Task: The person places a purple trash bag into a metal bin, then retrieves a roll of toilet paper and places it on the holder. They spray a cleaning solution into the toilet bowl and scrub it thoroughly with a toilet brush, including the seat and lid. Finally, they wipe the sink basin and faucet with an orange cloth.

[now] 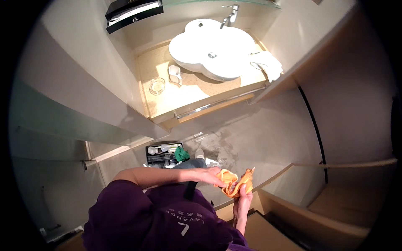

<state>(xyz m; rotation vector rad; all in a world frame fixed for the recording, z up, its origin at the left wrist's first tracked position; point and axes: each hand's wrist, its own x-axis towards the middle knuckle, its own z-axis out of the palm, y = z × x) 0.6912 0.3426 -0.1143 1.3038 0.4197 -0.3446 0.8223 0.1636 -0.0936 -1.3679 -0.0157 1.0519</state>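
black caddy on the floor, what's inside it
Inside the black caddy are a bunched green cloth at the right end and several pale items, one with a rounded white end, too small to identify. Whatever lies beneath them is covered.

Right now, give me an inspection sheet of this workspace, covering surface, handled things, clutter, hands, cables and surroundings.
Surface: beige counter, bearing a white basin with a chrome faucet.
Job's things: orange cloth, bunched between the hands.
Clutter: clear round dish, white container and white cloth on the counter; black tray with green cloth on the floor.
Hands: right hand grips the orange cloth; left hand touches it, grip unclear.
Cables: nothing seen.
Surroundings: grey floor, wet-looking in patches.
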